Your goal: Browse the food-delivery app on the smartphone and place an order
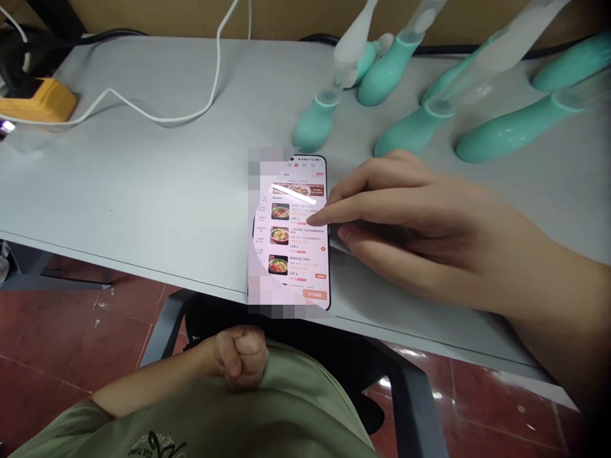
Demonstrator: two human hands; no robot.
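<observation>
A smartphone (305,242) lies face up near the front edge of the grey table, its screen showing a list of food pictures with prices. Part of it is blurred out by a mosaic. My right hand (420,229) comes in from the right with fingers stretched out. Its index fingertip is at the screen, touching or just above it; the thumb is beside the phone's right edge. Nothing is held in that hand. Below the table edge, my left hand (242,356) is closed in a fist against my green shirt (258,420).
Several teal bulb-shaped things (312,124) with clear and white tapered tubes stand or lean at the back right. A white cable (167,119) runs across the grey table (143,191) to a yellow power block (48,100). Below are black chair armrests (415,394) and red floor tiles.
</observation>
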